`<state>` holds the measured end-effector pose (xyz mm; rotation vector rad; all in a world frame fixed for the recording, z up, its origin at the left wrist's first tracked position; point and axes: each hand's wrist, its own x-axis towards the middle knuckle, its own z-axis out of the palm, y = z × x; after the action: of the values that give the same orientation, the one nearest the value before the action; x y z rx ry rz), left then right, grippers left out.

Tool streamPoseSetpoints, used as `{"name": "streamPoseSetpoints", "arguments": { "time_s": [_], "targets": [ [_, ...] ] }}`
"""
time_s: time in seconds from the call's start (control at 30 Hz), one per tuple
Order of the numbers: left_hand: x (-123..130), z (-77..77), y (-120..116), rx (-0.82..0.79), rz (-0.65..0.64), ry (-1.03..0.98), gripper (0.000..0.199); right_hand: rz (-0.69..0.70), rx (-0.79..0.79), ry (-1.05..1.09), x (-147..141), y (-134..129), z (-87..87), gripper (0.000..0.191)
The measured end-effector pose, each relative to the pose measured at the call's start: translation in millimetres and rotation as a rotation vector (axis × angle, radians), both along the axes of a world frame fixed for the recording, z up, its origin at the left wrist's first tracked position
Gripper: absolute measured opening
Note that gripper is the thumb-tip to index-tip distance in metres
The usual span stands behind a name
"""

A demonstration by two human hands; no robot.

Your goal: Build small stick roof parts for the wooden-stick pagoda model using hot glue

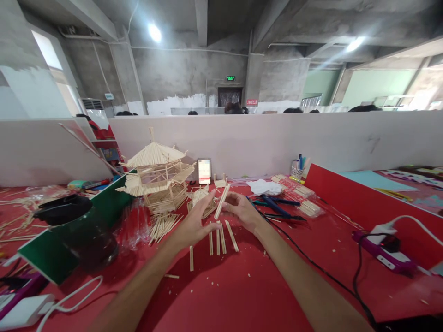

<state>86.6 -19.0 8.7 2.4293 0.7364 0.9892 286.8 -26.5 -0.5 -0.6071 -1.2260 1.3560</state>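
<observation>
My right hand [240,210] pinches a short piece made of pale wooden sticks [222,201] lying side by side, tilted up above the red table. Opposite it, my left hand [195,223] has thumb and fingers spread, close to the piece with a gap between. Several similar stick pieces [231,236] lie on the table below my hands. Behind my left hand stands a small stick model [200,194], partly hidden by the fingers. To its left rises a tiered stick pavilion [155,177], with a heap of loose sticks [165,227] at its foot.
A lit phone [204,171] leans against the white partition [249,143]. Pliers [277,205], a crumpled white tissue [265,186] and bagged sticks [308,205] lie at right. A dark lidded container [79,230] stands left. A black cable [311,258] crosses to a purple power strip [384,256].
</observation>
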Motion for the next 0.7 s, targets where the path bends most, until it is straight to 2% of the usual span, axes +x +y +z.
{"name": "streamPoseSetpoints", "arguments": {
  "time_s": [0.13, 0.2, 0.4, 0.7],
  "targets": [
    [9, 2.3, -5, 0.008, 0.099, -0.072, 0.039, -0.093, 0.13, -0.071, -3, -2, 4.3, 0.028],
    [11, 5.1, -7, 0.024, 0.143, -0.081, 0.029, -0.119, 0.174, -0.095, -4, -4, 6.8, 0.027],
    [10, 12.0, -13, 0.117, 0.197, -0.078, 0.025, -0.26, 0.288, -0.101, -1, -3, 8.4, 0.026],
    [8, 4.0, -11, 0.312, 0.215, -0.044, 0.022, -0.295, 0.298, -0.111, 1, -2, 4.7, 0.03]
  ]
}}
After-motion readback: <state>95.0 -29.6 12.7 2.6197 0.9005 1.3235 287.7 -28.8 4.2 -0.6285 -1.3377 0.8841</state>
